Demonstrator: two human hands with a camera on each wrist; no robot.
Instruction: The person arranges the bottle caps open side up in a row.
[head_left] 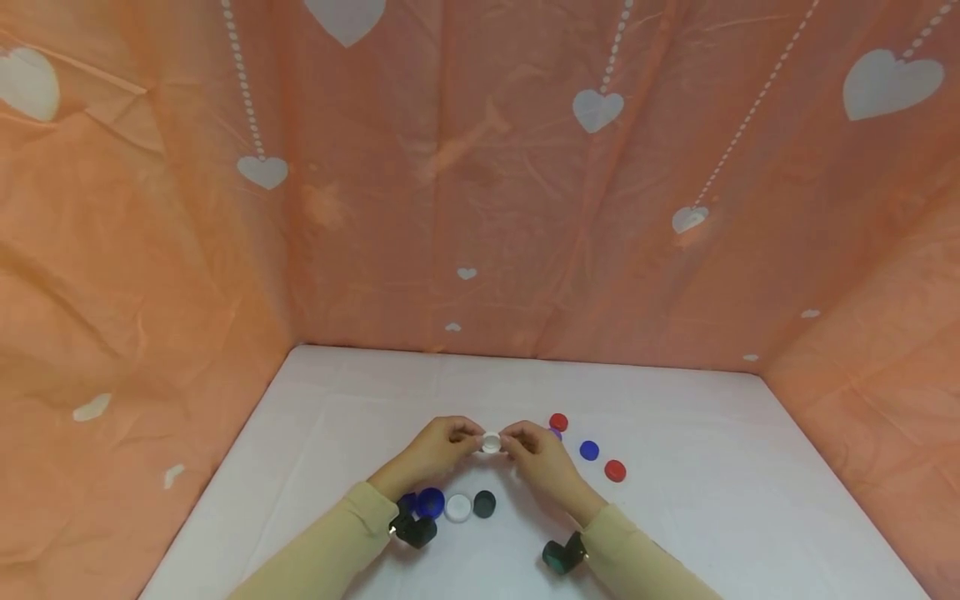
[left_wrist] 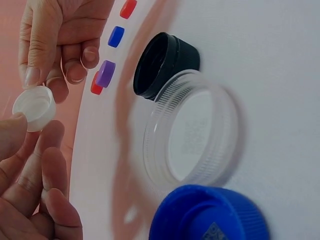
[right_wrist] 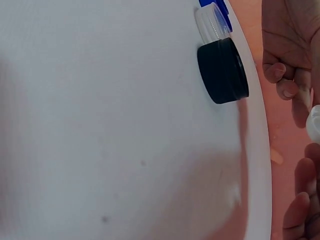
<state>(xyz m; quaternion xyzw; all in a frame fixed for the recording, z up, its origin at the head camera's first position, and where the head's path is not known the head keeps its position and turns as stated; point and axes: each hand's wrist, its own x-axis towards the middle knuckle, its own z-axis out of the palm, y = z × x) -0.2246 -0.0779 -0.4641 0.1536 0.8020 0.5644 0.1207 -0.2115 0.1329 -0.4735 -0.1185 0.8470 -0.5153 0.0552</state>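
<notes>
A small white bottle cap (head_left: pixel 491 442) is held up between both hands, its hollow side facing the head camera. My left hand (head_left: pixel 438 446) pinches one edge between thumb and fingertips. From the opposite edge, my right hand (head_left: pixel 542 454) pinches it too. In the left wrist view the cap (left_wrist: pixel 36 107) shows whole, with the left hand (left_wrist: pixel 35 195) below it and the right hand (left_wrist: pixel 67 37) above. Only part of the cap (right_wrist: pixel 314 124) enters the right wrist view. Nearer my body, a black cap (head_left: pixel 484 503), a whitish translucent cap (head_left: pixel 458 507) and a blue cap (head_left: pixel 431 503) stand in a row.
Another blue cap (head_left: pixel 407 502) is partly hidden by the left wrist. Beyond the right hand lie two red caps (head_left: pixel 615 471), a blue cap (head_left: pixel 588 450) and a purple cap (left_wrist: pixel 105 74). Orange cloth (head_left: pixel 510 250) with white hearts walls the white table (head_left: pixel 675 517).
</notes>
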